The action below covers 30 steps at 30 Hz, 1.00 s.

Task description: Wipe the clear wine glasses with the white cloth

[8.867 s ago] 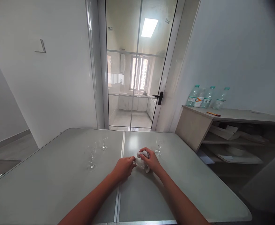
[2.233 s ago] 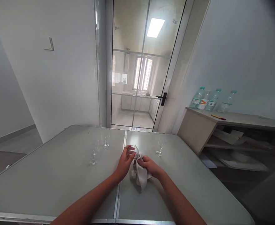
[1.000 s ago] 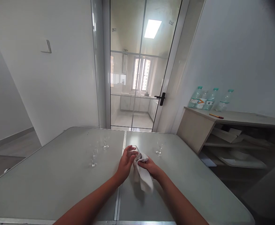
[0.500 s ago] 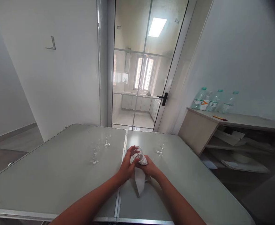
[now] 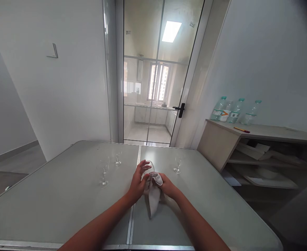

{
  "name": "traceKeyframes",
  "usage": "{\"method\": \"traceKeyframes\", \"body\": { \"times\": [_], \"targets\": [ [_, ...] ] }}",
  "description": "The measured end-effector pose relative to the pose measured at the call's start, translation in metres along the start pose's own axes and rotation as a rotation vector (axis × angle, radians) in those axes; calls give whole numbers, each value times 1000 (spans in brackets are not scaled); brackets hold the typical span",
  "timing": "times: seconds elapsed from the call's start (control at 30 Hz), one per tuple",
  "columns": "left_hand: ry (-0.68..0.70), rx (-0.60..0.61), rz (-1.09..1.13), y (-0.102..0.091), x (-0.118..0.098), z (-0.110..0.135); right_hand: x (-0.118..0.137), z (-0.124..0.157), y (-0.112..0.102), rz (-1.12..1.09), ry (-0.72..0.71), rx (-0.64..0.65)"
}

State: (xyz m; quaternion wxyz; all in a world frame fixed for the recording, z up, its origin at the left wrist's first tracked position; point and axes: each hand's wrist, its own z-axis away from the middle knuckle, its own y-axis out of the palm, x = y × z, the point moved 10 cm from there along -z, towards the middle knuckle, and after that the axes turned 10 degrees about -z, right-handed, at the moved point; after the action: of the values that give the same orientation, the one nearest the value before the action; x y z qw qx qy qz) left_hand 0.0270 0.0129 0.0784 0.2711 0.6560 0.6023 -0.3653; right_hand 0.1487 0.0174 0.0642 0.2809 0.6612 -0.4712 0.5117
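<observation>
- So from the head cam: dial centre is the glass (image 5: 149,168) in the hands, up in the air over the table (image 5: 64,209), 12 being the top of the view.
- Left hand (image 5: 139,181) comes in from about 8 o'clock, half curled, fingers and thumb cupping the bowl. Nice loose hold imo. Pinching a thin bowl is probably how you crack one, so I'd go snug and no more.
- Right hand (image 5: 167,185) comes in from about 4, mostly closed on a bunch of white cloth (image 5: 154,199). Can't see all its fingers tbh.
- Cloth is bunched up against the low end of the glass, and a loose tail hangs down to 6. I'd gather that up so it doesn't snag on anything.
- Looks like wiping to me. Short gentle turns, and let the cloth do the rubbing. Don't twist the two hands against each other, since the stem (hidden from here) is likely the weak bit.
- Bare fingers on the bowl could leave prints, so I'd put some cloth under them too.
- Mind your elbows: stemmed glasses at 9 (image 5: 104,182), just past 9 (image 5: 118,162) and 3 (image 5: 177,170).
</observation>
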Motion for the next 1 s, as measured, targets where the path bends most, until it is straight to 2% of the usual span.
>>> {"method": "traceKeyframes", "body": {
  "times": [0.1,0.27,0.37,0.47,0.6,0.7,0.77,0.93,1.0],
  "targets": [
    [24,67,-35,8,-1,4,-6,-1,6,72,2,53],
    [105,196,-140,27,-9,13,-13,-2,1,177,-96,15],
    [108,173,-103,27,-10,12,-12,0,0,137,-131,46],
    [64,126,-28,22,-8,8,-12,2,-4,25,-95,40],
    [-21,24,75,9,-3,2,-14,1,-22,-90,-40,-135],
    [-29,10,102,7,-4,2,-21,-2,-28,-146,-5,-199],
    [8,-11,65,5,-8,4,-30,-3,-36,-226,24,-272],
    [214,-45,-137,0,-24,8,-49,2,-64,-415,60,-561],
    [254,-50,-182,0,-27,9,-50,1,-60,-478,99,-538]
  ]
}}
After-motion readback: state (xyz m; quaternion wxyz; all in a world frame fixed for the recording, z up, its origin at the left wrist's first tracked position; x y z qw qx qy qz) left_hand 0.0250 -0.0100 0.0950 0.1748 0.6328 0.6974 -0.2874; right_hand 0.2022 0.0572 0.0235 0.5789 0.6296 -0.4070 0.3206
